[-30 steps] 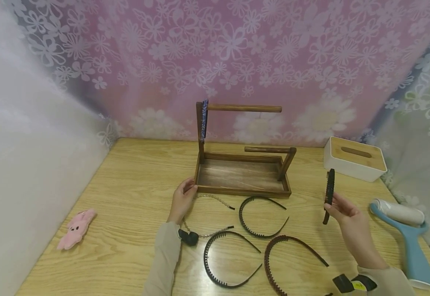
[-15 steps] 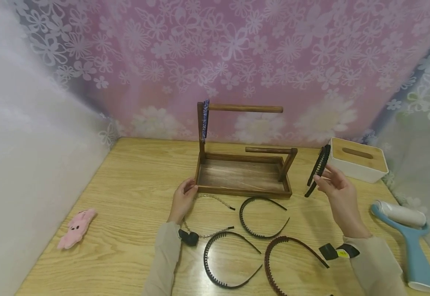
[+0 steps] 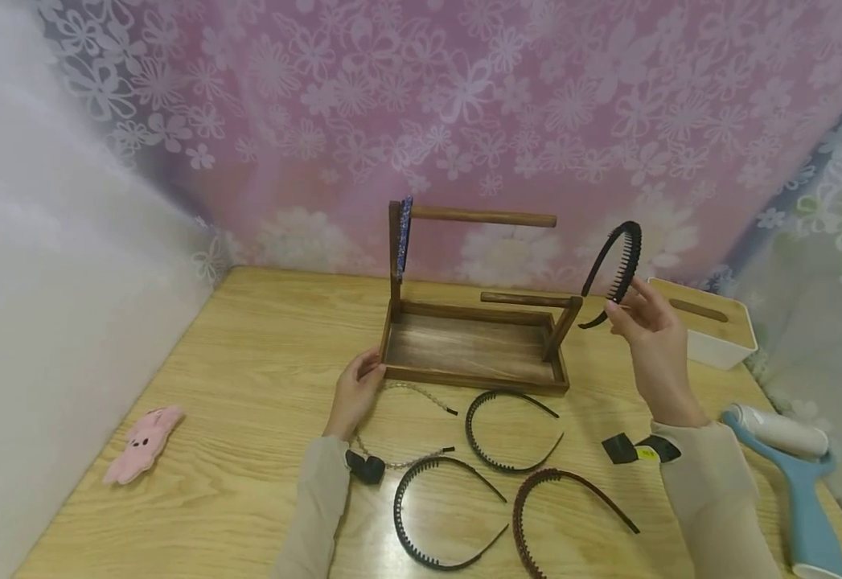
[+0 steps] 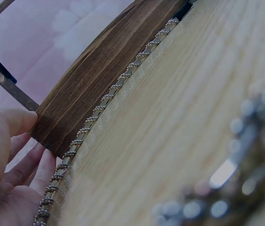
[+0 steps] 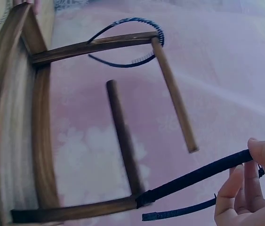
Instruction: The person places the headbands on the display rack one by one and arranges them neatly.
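Note:
My left hand [image 3: 355, 394] holds the front left corner of a dark wooden rack [image 3: 474, 379], thumb on its edge in the left wrist view. The rack has a shallow tray and two horizontal bars. A blue glittery headband [image 3: 404, 241] hangs at the post end of the tall bar [image 3: 489, 216]. My right hand [image 3: 655, 354] pinches a black toothed headband [image 3: 634, 249], raised to the right of the short bar [image 3: 525, 299]. In the right wrist view, one arm of that black headband [image 5: 193, 178] overlaps the short bar's post; contact cannot be told. A beaded headband [image 3: 424, 393] lies beside my left hand.
Two black toothed headbands [image 3: 473, 430] and a brown one [image 3: 522, 523] lie on the table in front of the rack. A pink plush [image 3: 141, 446] lies left. At right are a tissue box [image 3: 717, 350] and a blue-handled lint roller [image 3: 804, 490].
My right hand has moved up and left with the black headband, bringing it near the short bar and turning its curve more into view. My left hand stays on the rack.

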The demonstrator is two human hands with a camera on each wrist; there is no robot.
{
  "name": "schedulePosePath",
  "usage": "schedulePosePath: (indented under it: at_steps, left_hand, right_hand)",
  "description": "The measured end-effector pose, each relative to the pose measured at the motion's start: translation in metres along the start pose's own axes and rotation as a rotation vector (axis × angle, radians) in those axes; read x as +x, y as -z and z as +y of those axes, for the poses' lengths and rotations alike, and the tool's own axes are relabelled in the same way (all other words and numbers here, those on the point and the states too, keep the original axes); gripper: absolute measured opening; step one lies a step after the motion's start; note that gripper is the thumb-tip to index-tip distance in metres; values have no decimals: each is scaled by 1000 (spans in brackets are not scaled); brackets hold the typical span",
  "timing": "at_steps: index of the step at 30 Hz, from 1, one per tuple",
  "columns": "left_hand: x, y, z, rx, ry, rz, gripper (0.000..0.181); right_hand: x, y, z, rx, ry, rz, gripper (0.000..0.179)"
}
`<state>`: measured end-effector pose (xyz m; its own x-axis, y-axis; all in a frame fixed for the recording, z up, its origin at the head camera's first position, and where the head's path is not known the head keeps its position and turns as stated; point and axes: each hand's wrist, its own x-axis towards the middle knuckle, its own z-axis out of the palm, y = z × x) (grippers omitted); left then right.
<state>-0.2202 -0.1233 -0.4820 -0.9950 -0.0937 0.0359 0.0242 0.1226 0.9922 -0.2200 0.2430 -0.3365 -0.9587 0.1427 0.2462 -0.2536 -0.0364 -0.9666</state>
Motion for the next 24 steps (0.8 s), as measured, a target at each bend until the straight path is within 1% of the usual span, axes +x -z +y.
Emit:
schedulePosePath:
  at_steps: [2,4,7,8,10,14,17,21,24]
  left_hand:
    - [-4,1,11,-7,10,-8,43]
    - [-4,1,12,-2,-5,-8,43]
    - [-3,0,10,-2,-18,-4,42]
    - [-1,0,6,-7,-21,-2,42]
    - [3,-1,-3,-14,-29,5,42]
    - [11,-2,-21,-12,-23,20,43]
    - [12,-2,-25,-2,-26,28,42]
    - [12,-2,-25,-3,-34,24,42]
    - [13,-1,-26,1,-36,22,42]
  right_hand:
    - [5,-5,-5,30,16,-5,59]
    - [10,-11,-8,66,33,-12,56]
    - [17,-20,-11,116,65,-20,48]
    - [19,-23,-12,130,72,-22,45]
    - [23,-29,-12,120,83,-28,42]
    - [30,-44,-13,98,69,-29,41]
    - [33,-57,-13,72,40,-27,42]
    - [36,-72,-10,13,9,-30,45]
    - [40,-83,-7,15,-14,-41,45]
